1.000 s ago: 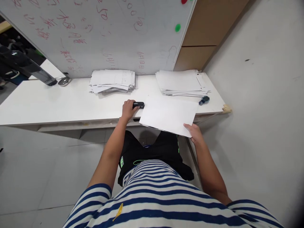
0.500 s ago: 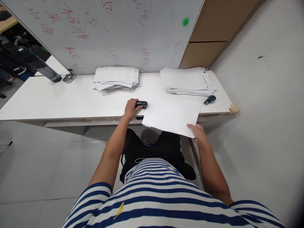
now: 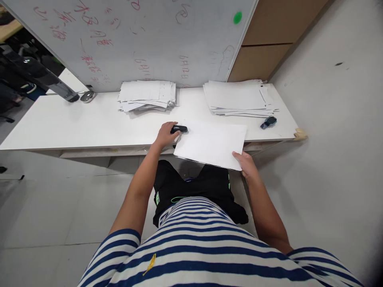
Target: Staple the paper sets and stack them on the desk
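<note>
With left hand point(image 3: 168, 134), gripping stapler point(image 3: 180, 128) over the 10 o'clock corner of paper point(image 3: 211, 144), and with right hand point(image 3: 246, 164), pinching its 4 o'clock corner, seemingly positioning for stapling, pressing probably left undone.

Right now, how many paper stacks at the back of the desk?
2: left stack, in front of the whiteboard; right stack, just behind the small dark object. No others visible there.
</note>
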The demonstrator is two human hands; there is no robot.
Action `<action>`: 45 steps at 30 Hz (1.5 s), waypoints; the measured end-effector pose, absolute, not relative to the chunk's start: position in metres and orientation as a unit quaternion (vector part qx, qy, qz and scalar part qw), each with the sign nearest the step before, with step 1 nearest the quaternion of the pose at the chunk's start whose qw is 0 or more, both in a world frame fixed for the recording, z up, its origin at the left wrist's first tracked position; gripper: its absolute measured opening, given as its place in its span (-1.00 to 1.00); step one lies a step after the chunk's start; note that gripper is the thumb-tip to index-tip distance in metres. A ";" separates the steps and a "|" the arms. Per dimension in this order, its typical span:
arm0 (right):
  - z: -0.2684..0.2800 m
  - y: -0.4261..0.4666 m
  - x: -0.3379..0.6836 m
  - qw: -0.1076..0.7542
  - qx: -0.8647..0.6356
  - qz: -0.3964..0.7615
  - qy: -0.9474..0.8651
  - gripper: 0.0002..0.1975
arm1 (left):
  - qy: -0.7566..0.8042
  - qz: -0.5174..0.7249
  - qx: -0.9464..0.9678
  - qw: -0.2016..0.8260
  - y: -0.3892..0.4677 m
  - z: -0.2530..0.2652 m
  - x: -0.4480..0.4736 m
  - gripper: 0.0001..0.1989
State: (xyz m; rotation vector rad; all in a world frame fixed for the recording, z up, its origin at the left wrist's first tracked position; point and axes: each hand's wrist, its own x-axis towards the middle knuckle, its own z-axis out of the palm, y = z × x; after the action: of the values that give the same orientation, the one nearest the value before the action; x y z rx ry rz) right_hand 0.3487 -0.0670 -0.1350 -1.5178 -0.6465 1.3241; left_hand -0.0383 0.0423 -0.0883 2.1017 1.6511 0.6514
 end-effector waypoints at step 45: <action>-0.121 -0.093 0.365 0.554 -0.657 0.453 -0.238 -0.57 | 0.612 0.206 0.758 0.093 0.053 -0.092 -0.048 -0.36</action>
State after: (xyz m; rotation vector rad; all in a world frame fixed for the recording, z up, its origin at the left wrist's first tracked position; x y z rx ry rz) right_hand 0.3649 -0.0933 -0.1213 -1.5516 -0.5621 1.0717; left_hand -0.0477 0.0529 -0.0918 2.2512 1.8157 0.6126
